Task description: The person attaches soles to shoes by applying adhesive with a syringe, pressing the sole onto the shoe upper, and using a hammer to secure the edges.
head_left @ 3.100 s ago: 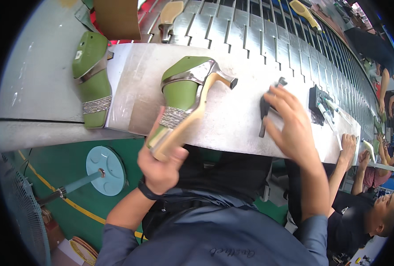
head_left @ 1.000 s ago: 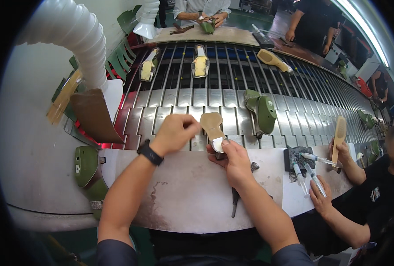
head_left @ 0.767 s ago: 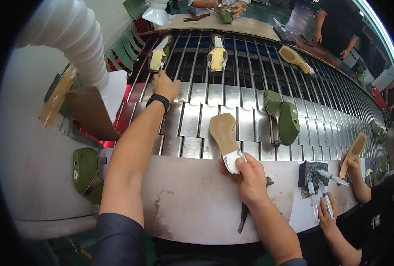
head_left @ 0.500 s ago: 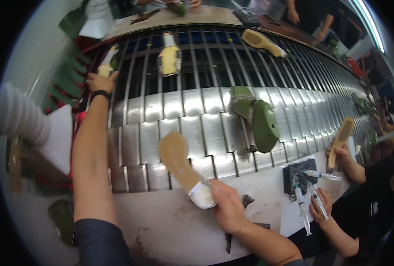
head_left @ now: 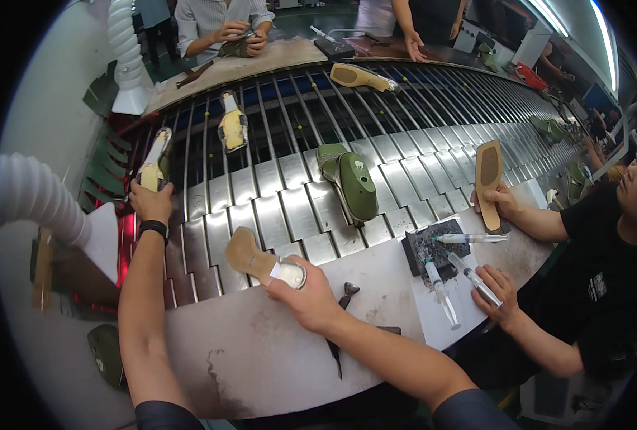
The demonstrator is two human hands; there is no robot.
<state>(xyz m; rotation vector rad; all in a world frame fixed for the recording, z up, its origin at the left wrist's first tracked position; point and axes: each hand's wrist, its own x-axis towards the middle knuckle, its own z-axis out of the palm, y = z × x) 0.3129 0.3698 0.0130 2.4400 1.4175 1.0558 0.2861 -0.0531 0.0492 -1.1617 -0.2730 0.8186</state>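
My left hand [head_left: 151, 203] reaches to the far left of the conveyor, its fingers closed round the near end of a green shoe upper [head_left: 164, 145] whose yellow underside faces up. Closer to me, my right hand [head_left: 310, 295] grips a tan insole [head_left: 249, 254] by its white heel end. The insole's toe part points left and away, over the conveyor's near edge. Below my right hand a hammer [head_left: 347, 294] lies on the worktable [head_left: 261, 358], partly hidden by my forearm.
On the slatted metal conveyor [head_left: 290, 215] lie a green shoe [head_left: 354, 183], a yellow-bottomed upper [head_left: 233, 125] and a tan-soled piece [head_left: 361, 77]. A co-worker's hand [head_left: 501, 290] is beside three syringes on a black block [head_left: 419, 251]; white ducts [head_left: 42, 190] stand left.
My view has tilted up, so the co-workers show more fully. Both my hands keep hold of the same pieces. The co-worker on the right holds a tan sole more upright.
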